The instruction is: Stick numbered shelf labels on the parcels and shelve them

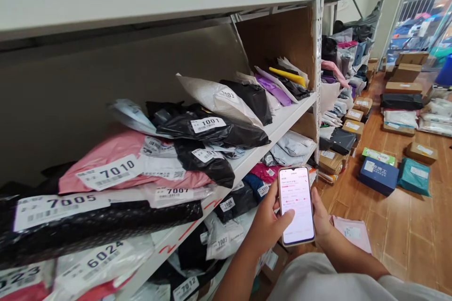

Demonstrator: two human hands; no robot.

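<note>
One phone (298,197), clasped between left hand (270,222) and right hand (321,218) beside the shelf (287,118): seemingly screen-reading; next calls for a steady thumb.

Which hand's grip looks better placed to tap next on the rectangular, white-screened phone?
Probably the left grip: its thumb lies over the phone, while the right grip sits at its right edge.
</note>
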